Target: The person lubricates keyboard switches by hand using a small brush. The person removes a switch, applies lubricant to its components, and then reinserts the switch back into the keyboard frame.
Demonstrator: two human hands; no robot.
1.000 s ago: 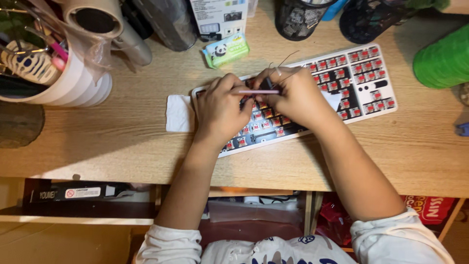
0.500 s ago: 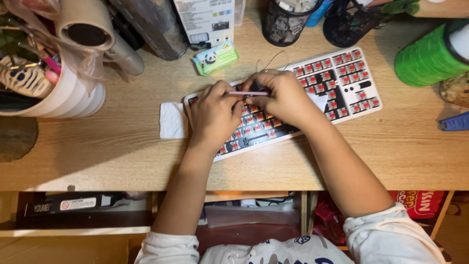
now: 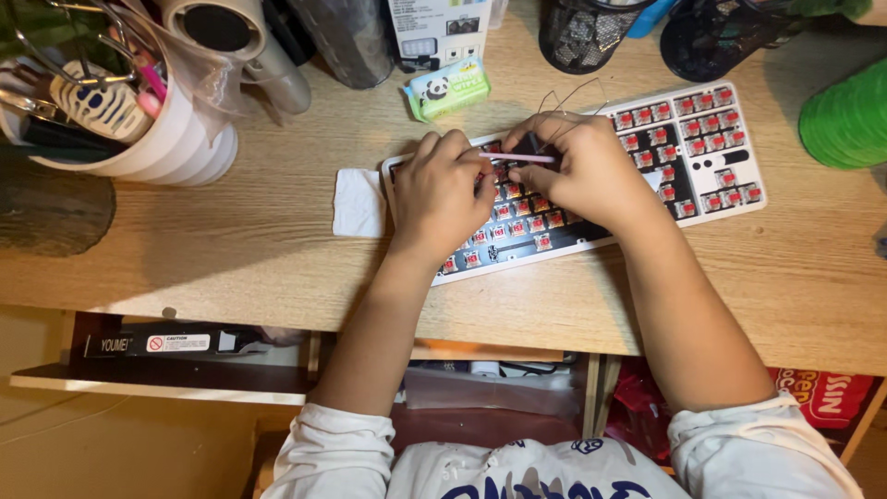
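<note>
Change since earlier: hardly anything moved; both hands stayed bunched over the middle of the keyboard point(image 3: 591, 171), with the thin pink stick point(image 3: 522, 158) level between them as before, and only the camera's framing drifted a little.

Head view, left hand: the left hand point(image 3: 443, 199) lay knuckles-up on the left half of the keyboard, fingers curled narrow, fingertips touching the near end of the pink stick and the switches beneath.

Head view, right hand: the right hand point(image 3: 587, 166) was closed around the other end of the stick in a pinch, thumb and forefinger tight; a thin wire loop point(image 3: 573, 97) poked up just behind its knuckles, and whether the hand held it could not be told.

Keyboard: white frame, keycaps off, rows of red switches bare; it sat slanted on the desk point(image 3: 231, 249), nearer the far edge than the near one.

Handling: the stick looked light, thin and bendable, best pinched near its tip; the switches looked small and delicate, so the white frame edges seemed the safer hold.

Around it: a white cloth point(image 3: 358, 203) touched the keyboard's left end; a small green wipes packet point(image 3: 448, 90) lay just behind; a white cup point(image 3: 139, 139) of tools stood at the far left corner, mesh pots point(image 3: 587, 32) along the far edge, a green roll point(image 3: 845, 115) at the right edge.
</note>
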